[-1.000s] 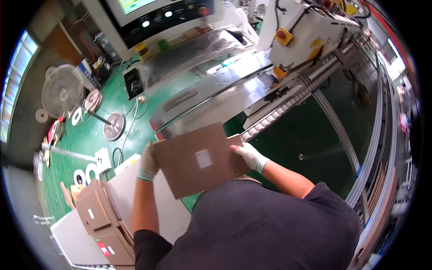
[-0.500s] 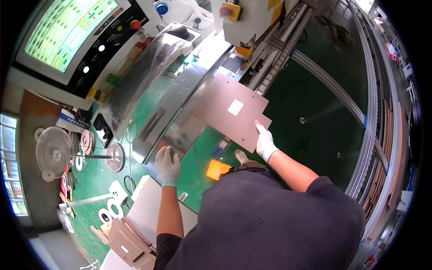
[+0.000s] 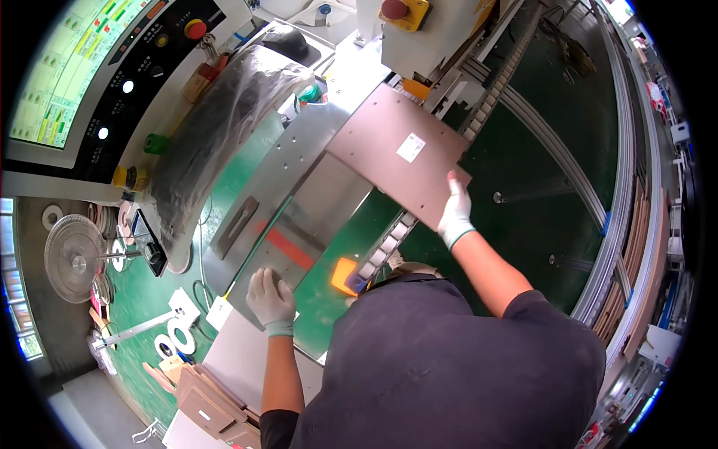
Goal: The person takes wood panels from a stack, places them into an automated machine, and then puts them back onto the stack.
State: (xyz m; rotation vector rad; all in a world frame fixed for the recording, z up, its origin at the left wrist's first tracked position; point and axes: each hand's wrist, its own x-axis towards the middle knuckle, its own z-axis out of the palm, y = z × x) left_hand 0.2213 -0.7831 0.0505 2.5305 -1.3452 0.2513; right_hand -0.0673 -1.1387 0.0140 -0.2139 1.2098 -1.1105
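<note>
A flat brown panel (image 3: pixel 374 138) with small holes and a white label (image 3: pixel 410 147) lies tilted over the end of the machine bed. My gloved right hand (image 3: pixel 455 212) grips its near right edge, thumb on top and the other fingers hidden underneath. Holding nothing that I can see, my gloved left hand (image 3: pixel 271 301) is at the near end of the grey metal table (image 3: pixel 280 161), fingers loosely bent and extended. Between the hands shows a shiny metal sheet surface (image 3: pixel 321 202) with a red strip (image 3: pixel 286 245).
A control panel with a lit screen (image 3: pixel 63 67) and a red stop button (image 3: pixel 195 29) stands at upper left. White rollers (image 3: pixel 387 245) run beside an orange pedal (image 3: pixel 344 276). Brown panels (image 3: pixel 206 404) are stacked lower left, near a fan (image 3: pixel 75 258). Metal rails (image 3: pixel 561 153) curve along the right.
The brown panel has moved away from me and to the right with my right hand, baring more metal surface and the rollers. My left hand has shifted slightly left and nearer. The view has shifted.
</note>
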